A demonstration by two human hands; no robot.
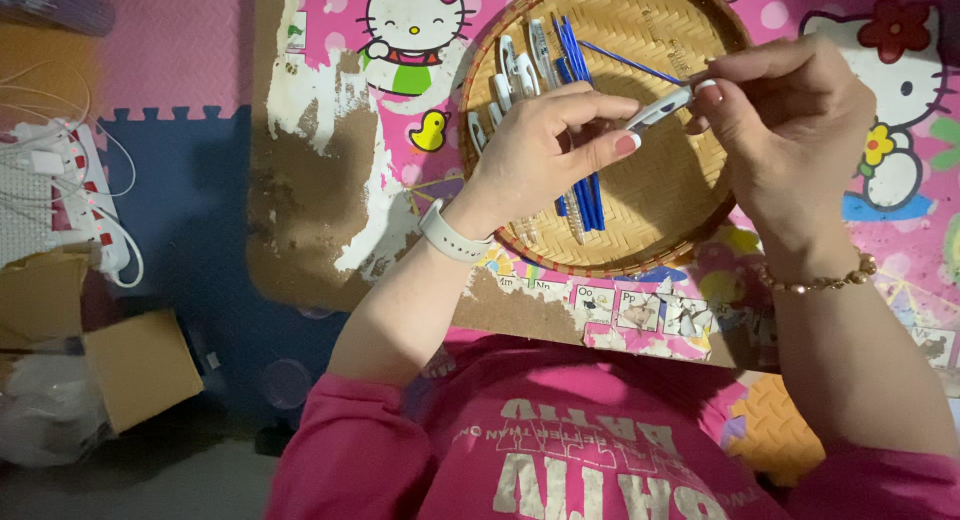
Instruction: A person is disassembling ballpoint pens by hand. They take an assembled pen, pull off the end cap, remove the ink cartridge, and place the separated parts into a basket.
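My left hand [545,145] grips a small white and grey plastic pen casing [660,108] above a round woven bamboo tray [670,215]. My right hand [790,110] pinches a thin blue refill stick [630,65] whose end meets the casing's tip. In the tray lie several more white casings [515,65] and a bundle of blue refill sticks [585,195], partly hidden under my left hand. A white watch [452,235] is on my left wrist and a beaded bracelet [815,280] on my right.
The tray rests on a worn low table [320,180] covered with a pink cartoon-cat sheet. At the left, on blue and pink foam floor mats, are a white power strip with cables [85,195] and cardboard boxes [140,365].
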